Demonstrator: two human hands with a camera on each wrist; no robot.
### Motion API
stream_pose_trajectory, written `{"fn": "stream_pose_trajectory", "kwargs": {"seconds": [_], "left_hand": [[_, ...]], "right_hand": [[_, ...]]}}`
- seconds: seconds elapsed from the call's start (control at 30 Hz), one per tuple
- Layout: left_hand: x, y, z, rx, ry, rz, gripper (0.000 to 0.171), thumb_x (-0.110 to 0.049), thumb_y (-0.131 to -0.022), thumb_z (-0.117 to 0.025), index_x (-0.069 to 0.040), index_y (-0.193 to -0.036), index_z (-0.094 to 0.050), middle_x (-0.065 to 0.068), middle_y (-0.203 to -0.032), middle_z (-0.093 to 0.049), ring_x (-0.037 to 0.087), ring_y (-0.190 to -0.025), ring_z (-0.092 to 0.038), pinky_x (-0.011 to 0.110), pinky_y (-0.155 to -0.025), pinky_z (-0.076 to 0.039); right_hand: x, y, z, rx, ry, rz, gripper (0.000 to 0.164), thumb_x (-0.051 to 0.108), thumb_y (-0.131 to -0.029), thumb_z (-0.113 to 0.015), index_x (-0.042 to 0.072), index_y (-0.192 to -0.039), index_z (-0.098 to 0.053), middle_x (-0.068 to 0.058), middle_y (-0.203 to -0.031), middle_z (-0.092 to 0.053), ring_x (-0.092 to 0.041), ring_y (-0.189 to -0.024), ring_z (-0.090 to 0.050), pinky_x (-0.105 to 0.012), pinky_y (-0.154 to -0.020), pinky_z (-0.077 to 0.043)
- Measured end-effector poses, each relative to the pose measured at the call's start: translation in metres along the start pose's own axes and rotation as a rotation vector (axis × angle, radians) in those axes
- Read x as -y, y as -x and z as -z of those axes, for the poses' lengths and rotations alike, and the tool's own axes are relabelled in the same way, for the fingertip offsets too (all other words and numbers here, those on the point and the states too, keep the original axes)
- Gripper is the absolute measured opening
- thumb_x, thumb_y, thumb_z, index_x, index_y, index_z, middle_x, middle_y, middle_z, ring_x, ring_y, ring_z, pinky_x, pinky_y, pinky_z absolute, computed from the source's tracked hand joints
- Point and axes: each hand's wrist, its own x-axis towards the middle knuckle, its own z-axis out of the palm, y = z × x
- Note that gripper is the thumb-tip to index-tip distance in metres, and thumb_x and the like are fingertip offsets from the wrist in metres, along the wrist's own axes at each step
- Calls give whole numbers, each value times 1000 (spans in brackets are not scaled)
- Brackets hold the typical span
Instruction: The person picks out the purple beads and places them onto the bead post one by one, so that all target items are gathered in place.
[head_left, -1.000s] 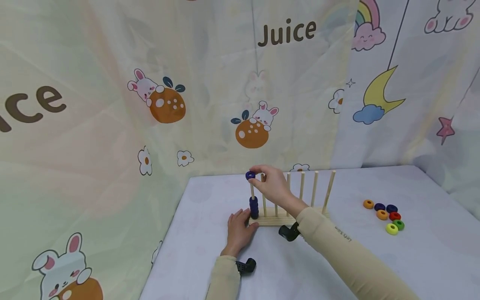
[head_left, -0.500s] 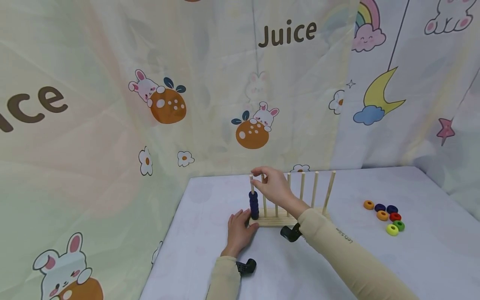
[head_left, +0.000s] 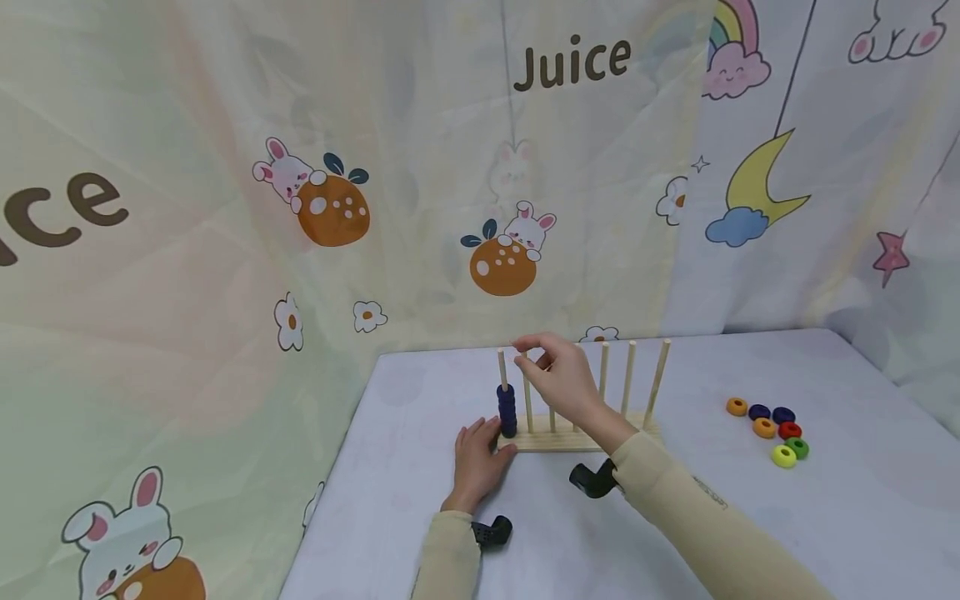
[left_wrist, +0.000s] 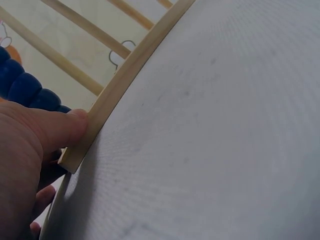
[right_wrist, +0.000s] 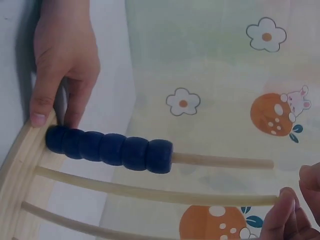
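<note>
A wooden peg rack (head_left: 558, 443) stands on the table, with a row of upright pegs. On its leftmost peg sits a stack of dark blue beads (head_left: 507, 412), whose upper peg end is bare; the right wrist view shows these round blue beads (right_wrist: 112, 149) pressed together down to the base. My left hand (head_left: 476, 467) grips the left end of the base, its thumb (left_wrist: 67, 127) on the front edge and fingers behind. Near the top of the second peg, my right hand (head_left: 564, 379) holds nothing, its thumb and index finger apart and bent.
To the right of the rack, loose beads lie on the white table (head_left: 637, 533): orange (head_left: 737, 407), dark blue (head_left: 783, 415), red (head_left: 790, 431), green (head_left: 797, 448) and yellow (head_left: 783, 456). A printed curtain (head_left: 420, 167) hangs behind the table.
My right hand let a dark blue bead go down the leftmost peg onto the stack, then moved a little to the right. The left hand has stayed on the base.
</note>
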Motion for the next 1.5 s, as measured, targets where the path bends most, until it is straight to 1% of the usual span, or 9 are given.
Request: {"fn": "stream_pose_trajectory", "kwargs": {"seconds": [0.2, 0.3, 0.4, 0.57, 0.8, 0.97, 1.17, 1.33, 1.5], "left_hand": [[0, -1, 2, -19, 1, -20, 54, -26, -85, -75, 0, -129, -61, 11, -131, -62, 33, -130, -49, 56, -114, -22], [0, -1, 2, -17, 5, -19, 54, -27, -85, -75, 1, -129, -61, 11, -131, -62, 34, -130, -49, 56, -114, -21], [0, 0, 2, -17, 10, -24, 54, -27, -84, -75, 1, -128, -61, 12, -131, -63, 35, -129, -49, 57, -113, -22], [-1, 1, 2, -16, 10, -23, 55, -28, -84, -74, 1, -128, -61, 12, -130, -63, 35, -129, -49, 58, -113, -22], [-1, 0, 2, 10, 3, 4, 56, -30, -86, -73, -1, -131, -60, 10, -133, -61, 33, -132, -47, 56, -115, -20], [-1, 1, 2, 17, 1, 18, 56, -31, -86, -73, -2, -131, -60, 10, -133, -61, 32, -133, -46, 55, -115, -19], [0, 2, 1, 19, -15, 19, 55, -30, -86, -73, -2, -131, -60, 9, -133, -62, 32, -132, -46, 56, -115, -20], [1, 2, 1, 16, -21, 21, 54, -30, -86, -73, -2, -131, -61, 8, -133, -62, 31, -132, -47, 55, -115, -21], [-1, 2, 2, -4, -22, 1, 53, -28, -84, -74, -1, -128, -62, 10, -131, -63, 33, -130, -49, 57, -113, -23]], "right_hand": [[-8, 11, 4, -29, 4, 2, 18, 9, -88, -71, 10, -105, -72, -3, -98, -70, -13, -60, -55, -23, -49, -45], [-14, 18, 5, -14, -23, -36, 18, 10, -88, -71, 8, -106, -71, -4, -98, -70, -13, -61, -56, -23, -50, -46], [-20, 26, 6, 8, -36, -83, 17, 14, -89, -71, 11, -105, -72, -2, -95, -70, -13, -60, -54, -23, -49, -44], [-29, 37, 7, 31, -24, -121, 15, 16, -89, -71, 14, -104, -72, 0, -93, -70, -12, -59, -52, -23, -48, -42], [-45, 50, 9, 9, -1, -128, 15, 13, -88, -72, 12, -103, -73, -2, -93, -70, -10, -59, -53, -22, -50, -45], [-58, 65, 11, 38, 20, -133, 17, 12, -87, -73, 10, -104, -72, -1, -94, -69, -10, -62, -54, -23, -52, -47], [-73, 82, 11, 38, 45, -150, 16, 11, -87, -73, 9, -103, -72, 0, -93, -69, -10, -63, -54, -23, -53, -47], [-83, 89, 16, 26, 80, -145, 16, 11, -87, -73, 12, -102, -72, 1, -91, -69, -9, -64, -55, -22, -54, -47], [-94, 93, 22, 14, 122, -155, 15, 10, -87, -72, 11, -102, -72, 2, -89, -69, -9, -65, -57, -22, -54, -47]]}}
